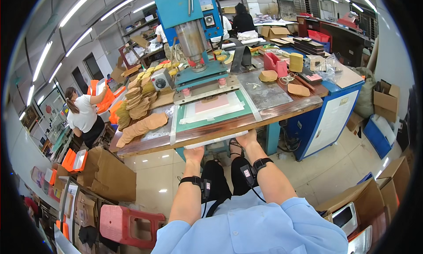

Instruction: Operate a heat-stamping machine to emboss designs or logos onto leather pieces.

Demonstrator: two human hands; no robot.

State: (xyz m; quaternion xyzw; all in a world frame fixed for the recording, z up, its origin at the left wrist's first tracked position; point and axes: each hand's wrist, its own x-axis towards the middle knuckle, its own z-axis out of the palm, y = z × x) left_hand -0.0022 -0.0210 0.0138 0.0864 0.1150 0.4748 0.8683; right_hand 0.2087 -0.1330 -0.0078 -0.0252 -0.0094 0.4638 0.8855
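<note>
At the near edge of the table [207, 138], just below the tabletop, a flat white board [216, 140] shows as a narrow strip. My left hand [194, 153] is at its left end and my right hand [247, 138] at its right end, both palms turned up and gripping it from below. Most of my fingers are hidden under the table edge. Above stands a teal press [202, 77] with a metal cylinder. Under its plate lies a green mat [181, 121] bearing white sheets [235, 106] and a pink piece [211, 105].
Stacks of tan cut pieces [141, 93] lie left of the press. A pink tape dispenser [275, 65] and yellow blocks [296, 62] sit to the right, near a blue cabinet [332, 121]. A red stool [128, 225] and cardboard boxes [103, 174] stand behind left. Another person [86, 110] works at left.
</note>
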